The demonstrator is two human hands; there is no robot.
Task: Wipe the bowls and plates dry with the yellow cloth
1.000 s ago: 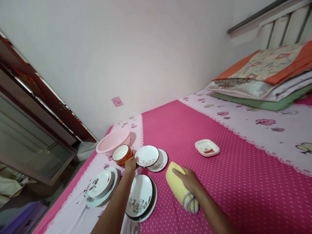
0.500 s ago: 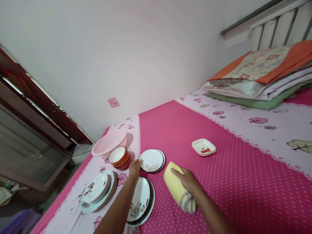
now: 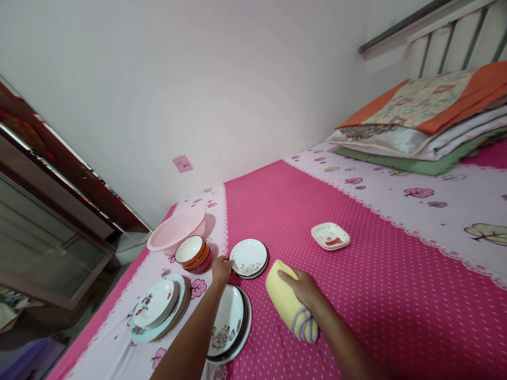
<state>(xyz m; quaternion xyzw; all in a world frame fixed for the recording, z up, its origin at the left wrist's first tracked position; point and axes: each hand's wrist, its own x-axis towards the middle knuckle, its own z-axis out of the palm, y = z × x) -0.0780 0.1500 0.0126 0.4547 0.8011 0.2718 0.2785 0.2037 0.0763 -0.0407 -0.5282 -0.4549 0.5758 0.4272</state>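
My left hand (image 3: 222,269) is closed on the left rim of a small white plate (image 3: 249,257) with a brown flower print. That plate lies on top of at least one dark-edged plate. My right hand (image 3: 301,291) is wrapped round a folded yellow towel (image 3: 283,295) with grey-purple edging, just above or on the pink bedsheet. Below my left hand is a stack of larger flower-print plates (image 3: 227,322), partly hidden by my forearm. To the right lie small squarish dishes (image 3: 330,236) with a red mark.
A pink basin (image 3: 176,230) stands at the back left, with stacked orange bowls (image 3: 192,253) in front of it. Several plates (image 3: 156,309) are piled near the bed's left edge. Folded bedding (image 3: 420,121) lies at the far right, by the wall (image 3: 253,95).
The top small plate has shifted slightly to the right over the one beneath, with my left hand at its rim. My right hand still holds the towel.
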